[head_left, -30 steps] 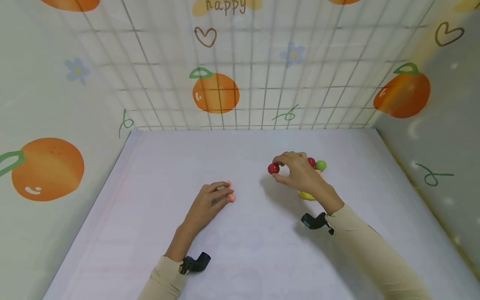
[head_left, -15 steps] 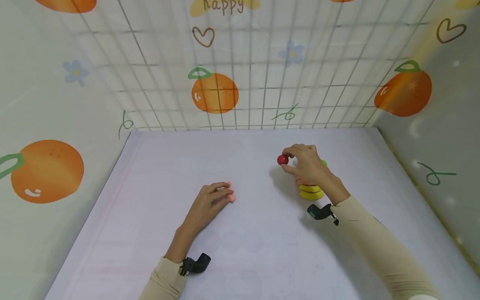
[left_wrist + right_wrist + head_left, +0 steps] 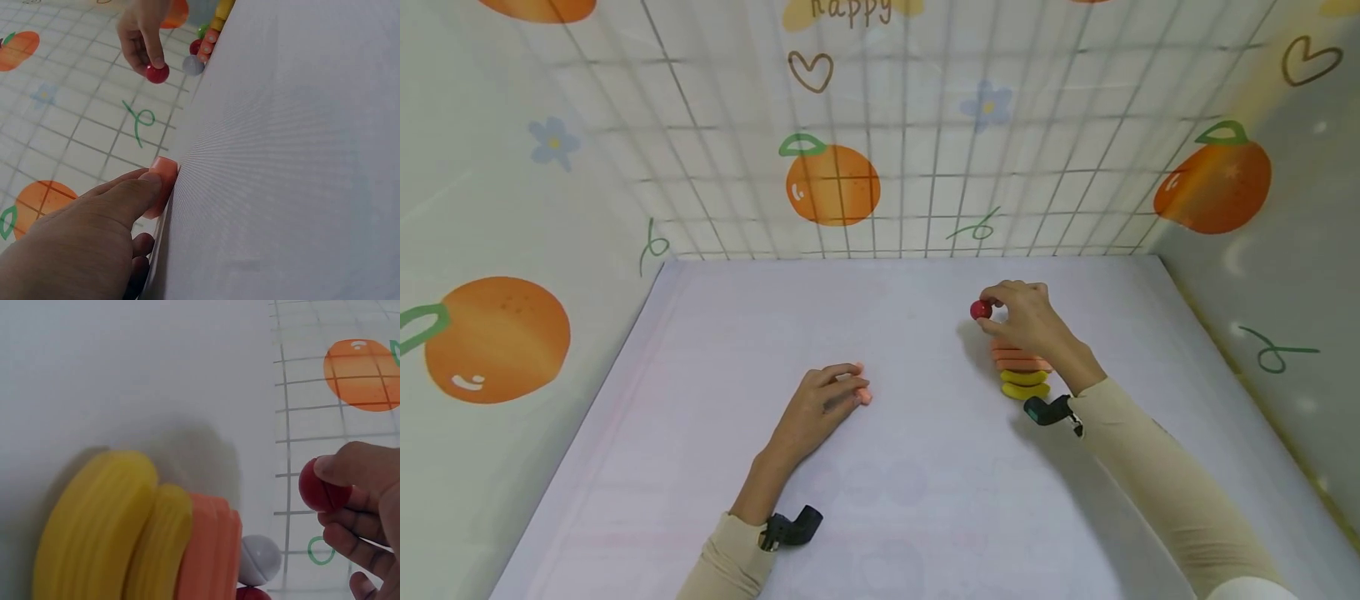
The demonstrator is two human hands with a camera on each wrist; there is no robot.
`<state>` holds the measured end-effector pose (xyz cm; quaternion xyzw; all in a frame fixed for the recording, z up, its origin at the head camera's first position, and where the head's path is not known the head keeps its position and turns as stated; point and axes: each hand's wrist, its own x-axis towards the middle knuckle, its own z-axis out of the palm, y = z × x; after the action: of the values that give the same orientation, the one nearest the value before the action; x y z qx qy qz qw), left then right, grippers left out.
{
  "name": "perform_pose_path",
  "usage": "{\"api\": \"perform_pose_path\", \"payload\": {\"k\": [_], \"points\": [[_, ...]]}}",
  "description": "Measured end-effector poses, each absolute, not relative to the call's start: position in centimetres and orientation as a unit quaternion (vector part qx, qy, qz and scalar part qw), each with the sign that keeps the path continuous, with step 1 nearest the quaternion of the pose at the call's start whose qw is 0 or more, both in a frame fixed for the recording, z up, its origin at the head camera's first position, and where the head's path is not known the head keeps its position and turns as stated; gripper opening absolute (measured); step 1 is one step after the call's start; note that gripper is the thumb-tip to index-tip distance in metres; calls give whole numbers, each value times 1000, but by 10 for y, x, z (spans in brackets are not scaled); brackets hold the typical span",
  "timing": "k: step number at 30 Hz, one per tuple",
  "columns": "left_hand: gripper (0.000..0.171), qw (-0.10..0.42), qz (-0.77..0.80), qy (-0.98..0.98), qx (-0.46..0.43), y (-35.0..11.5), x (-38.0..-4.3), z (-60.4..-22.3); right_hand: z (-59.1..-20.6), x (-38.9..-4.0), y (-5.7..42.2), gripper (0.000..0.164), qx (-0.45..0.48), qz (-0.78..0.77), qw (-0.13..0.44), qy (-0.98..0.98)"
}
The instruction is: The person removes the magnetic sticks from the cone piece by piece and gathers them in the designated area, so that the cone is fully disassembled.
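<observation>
In the head view my right hand (image 3: 1030, 321) pinches a glossy red ball (image 3: 981, 310) between thumb and fingers, raised over the table. A dark seam line crosses this ball in the right wrist view. My left hand (image 3: 812, 408) rests low on the table and pinches a short salmon-orange stick (image 3: 164, 181) between thumb and fingers; part of the stick is covered. Under and in front of the right hand lie several salmon-orange sticks (image 3: 1021, 363) side by side. Yellow banana-shaped pieces (image 3: 1025, 390) lie against their near side.
Beyond the sticks are a grey ball (image 3: 259, 559), a second red ball (image 3: 253, 594) and a green ball (image 3: 202, 30), hidden by the right hand in the head view. Behind the white tabletop (image 3: 895, 500) stands a grid wall (image 3: 917, 200) printed with oranges.
My right hand has carried the red ball rightward and farther back, uncovering the orange sticks and yellow pieces while covering the balls behind. The left hand stays in place with its stick.
</observation>
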<state>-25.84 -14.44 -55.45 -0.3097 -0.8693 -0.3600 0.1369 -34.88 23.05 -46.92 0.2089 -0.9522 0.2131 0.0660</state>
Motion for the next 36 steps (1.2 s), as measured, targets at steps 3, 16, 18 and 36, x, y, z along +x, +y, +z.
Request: {"api": "perform_pose_path", "payload": {"k": [3, 16, 18, 36], "points": [[27, 136, -362, -869, -310, -144, -258, -553, -473, -353, 233, 35, 208, 207, 63, -954], [28, 134, -362, -869, -309, -144, -258, -550, -489, -367, 239, 38, 190, 188, 40, -963], [28, 136, -361, -869, -310, -144, -258, -551, -491, -368, 238, 39, 188, 185, 35, -964], [34, 134, -357, -875, -299, -143, -258, -553, -478, -344, 216, 29, 265, 206, 94, -937]]}}
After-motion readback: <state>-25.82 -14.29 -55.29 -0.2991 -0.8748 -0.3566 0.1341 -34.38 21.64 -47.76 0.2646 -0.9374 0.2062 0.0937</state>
